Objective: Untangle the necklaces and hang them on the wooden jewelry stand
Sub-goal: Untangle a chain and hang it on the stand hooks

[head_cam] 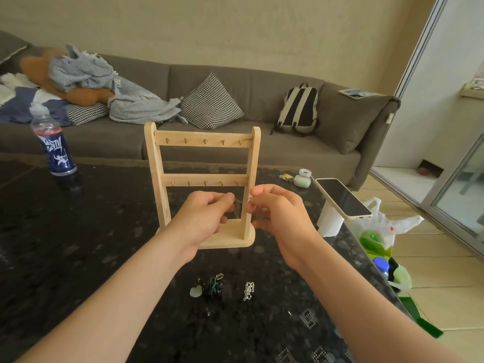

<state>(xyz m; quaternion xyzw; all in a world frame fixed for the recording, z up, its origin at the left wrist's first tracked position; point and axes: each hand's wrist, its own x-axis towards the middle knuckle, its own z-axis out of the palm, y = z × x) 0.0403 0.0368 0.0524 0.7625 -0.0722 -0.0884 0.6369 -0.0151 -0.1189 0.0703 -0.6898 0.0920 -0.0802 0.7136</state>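
- Pinching thin chain [239, 201] w/ your L grip [207, 213] & R grip [277, 213] in front of stand [203, 142]: yank & knots may tighten or links snap.
- Slip & it drops on counter [78, 244], tangling w/ other necklaces [213, 285].

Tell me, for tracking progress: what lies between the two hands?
A thin chain, pinched by the left hand and right hand, spans the gap before the stand; head view.

stand [204, 179] is showing pale matt wood | bench [78, 244] is reflecting, glossy speckled stone | chain [248, 290] is glinting, silvery metal
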